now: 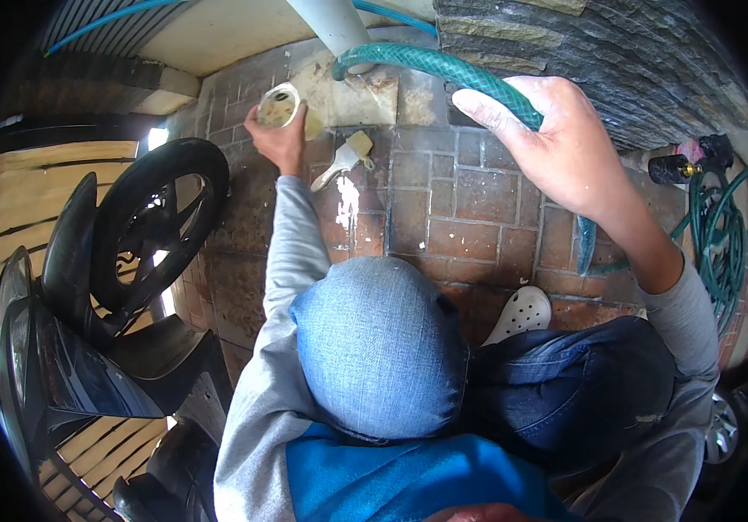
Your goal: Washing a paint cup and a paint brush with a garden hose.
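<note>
My left hand (282, 148) is closed round a small round plastic cup (279, 101) with a pale rim, tilted so its inside shows. A little yellowish liquid or residue and a dark spot are in it. My right hand (570, 148) grips a green braided garden hose (444, 63), with white smears on the thumb and knuckles. From that hand the hose arches left, its end near the foot of a white pipe. A flat paintbrush (342, 161) with pale bristles lies on the wet brick floor, right of the cup and below it, touched by neither hand.
A parked motorcycle's wheel (161, 222) stands close on my left. The white pipe (330, 26) rises ahead, beside a stone-clad wall (600, 61). Coiled green hose (717, 252) hangs at the right. White splashes mark the brick floor (470, 196) near my clog (520, 313).
</note>
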Available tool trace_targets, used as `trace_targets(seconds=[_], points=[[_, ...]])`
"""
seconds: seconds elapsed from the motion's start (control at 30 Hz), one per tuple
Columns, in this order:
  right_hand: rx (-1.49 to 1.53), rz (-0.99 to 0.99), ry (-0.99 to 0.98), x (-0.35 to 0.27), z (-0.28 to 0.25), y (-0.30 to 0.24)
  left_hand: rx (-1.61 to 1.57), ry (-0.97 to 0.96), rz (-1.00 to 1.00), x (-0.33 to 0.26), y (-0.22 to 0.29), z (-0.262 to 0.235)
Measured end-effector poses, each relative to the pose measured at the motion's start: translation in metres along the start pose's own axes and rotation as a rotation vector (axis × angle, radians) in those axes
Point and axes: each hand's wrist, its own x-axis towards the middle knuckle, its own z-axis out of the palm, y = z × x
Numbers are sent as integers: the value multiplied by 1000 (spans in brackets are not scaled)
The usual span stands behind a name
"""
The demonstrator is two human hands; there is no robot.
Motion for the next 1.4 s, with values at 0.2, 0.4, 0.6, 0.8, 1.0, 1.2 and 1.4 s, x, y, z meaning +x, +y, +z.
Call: trace_targets(seconds=[0.2,0.4,0.6,0.8,1.0,1.2,1.4], points=[[35,-37,35,3,8,2,10,71,-47,45,-42,-8],[77,-28,-36,5,5,0,131,16,-36,56,-32,4],[70,-26,36,-1,4,3,72,-4,36,54,-26,4],[129,-14,-12,5,0,5,428,-342,464,79,-13,-7],[114,-11,-34,6,2,0,1217,-689,783,123,-7,5],[122,-9,-26,4,5,3,2111,-818,835,138,9,22],[188,-17,-31,6,2,7,2092,-652,867,144,28,9]])
